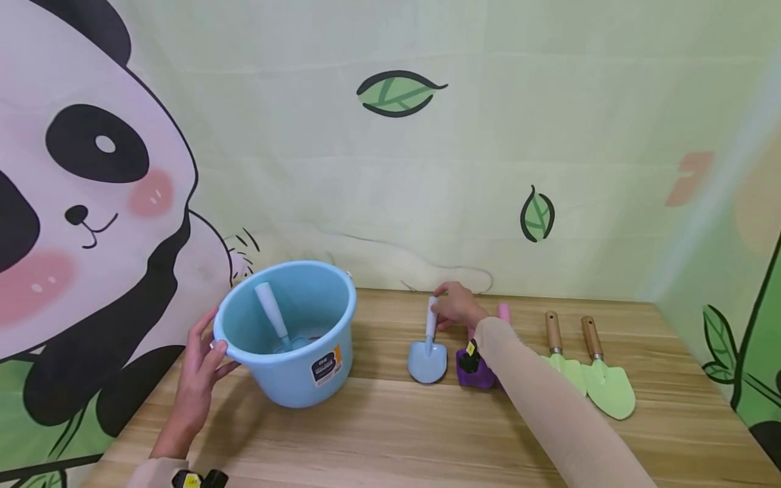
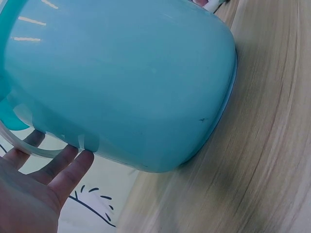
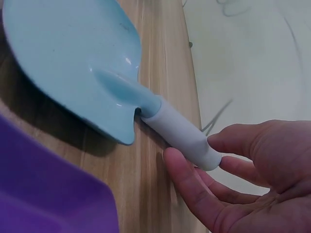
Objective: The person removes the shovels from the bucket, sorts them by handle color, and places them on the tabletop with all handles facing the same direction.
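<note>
A light blue bucket (image 1: 293,379) stands at the left on the wooden table, with a white-handled shovel (image 1: 271,313) leaning inside it. My left hand (image 1: 198,366) rests against the bucket's left side at the rim, its fairly straight fingers touching the wall beside the white bail handle (image 2: 36,151). A second light blue shovel (image 1: 428,361) lies to the right of the bucket, blade toward me. My right hand (image 3: 252,170) pinches the end of its white handle (image 3: 182,133) between thumb and fingers.
Beneath my right forearm is a purple shovel (image 1: 474,376) with a pink handle. Farther right lie two green trowels (image 1: 610,390) with wooden handles. A fabric backdrop printed with a panda (image 1: 104,203) and leaves rises at the table's back edge.
</note>
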### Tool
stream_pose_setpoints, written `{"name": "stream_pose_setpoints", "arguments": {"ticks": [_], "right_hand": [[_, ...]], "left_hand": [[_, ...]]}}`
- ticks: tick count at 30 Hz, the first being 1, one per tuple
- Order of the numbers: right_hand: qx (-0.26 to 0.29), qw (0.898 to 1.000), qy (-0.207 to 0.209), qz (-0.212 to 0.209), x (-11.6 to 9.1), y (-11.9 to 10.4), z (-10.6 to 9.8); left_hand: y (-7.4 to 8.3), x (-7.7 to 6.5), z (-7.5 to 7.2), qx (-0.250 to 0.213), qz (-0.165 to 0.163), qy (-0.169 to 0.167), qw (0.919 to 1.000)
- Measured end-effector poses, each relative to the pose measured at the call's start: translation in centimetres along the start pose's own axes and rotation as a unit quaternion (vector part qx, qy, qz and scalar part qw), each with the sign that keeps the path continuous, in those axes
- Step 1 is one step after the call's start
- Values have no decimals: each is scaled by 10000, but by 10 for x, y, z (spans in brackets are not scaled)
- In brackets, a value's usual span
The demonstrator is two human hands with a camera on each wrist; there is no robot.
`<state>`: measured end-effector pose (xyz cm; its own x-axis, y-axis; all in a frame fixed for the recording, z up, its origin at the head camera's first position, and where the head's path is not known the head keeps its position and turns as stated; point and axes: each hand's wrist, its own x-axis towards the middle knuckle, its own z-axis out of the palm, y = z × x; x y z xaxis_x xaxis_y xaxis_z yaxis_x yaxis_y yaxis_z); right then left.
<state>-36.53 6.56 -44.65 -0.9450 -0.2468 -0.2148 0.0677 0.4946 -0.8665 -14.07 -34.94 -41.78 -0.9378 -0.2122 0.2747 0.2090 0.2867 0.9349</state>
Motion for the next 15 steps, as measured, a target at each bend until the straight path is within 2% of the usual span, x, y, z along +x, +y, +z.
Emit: {"name": "stream_pose_setpoints", "arguments": {"ticks": [15], "right_hand": [[-1, 9999, -47, 116, -3, -3, 2]], "left_hand": [[1, 0, 0, -27, 0, 1, 10000]]}}
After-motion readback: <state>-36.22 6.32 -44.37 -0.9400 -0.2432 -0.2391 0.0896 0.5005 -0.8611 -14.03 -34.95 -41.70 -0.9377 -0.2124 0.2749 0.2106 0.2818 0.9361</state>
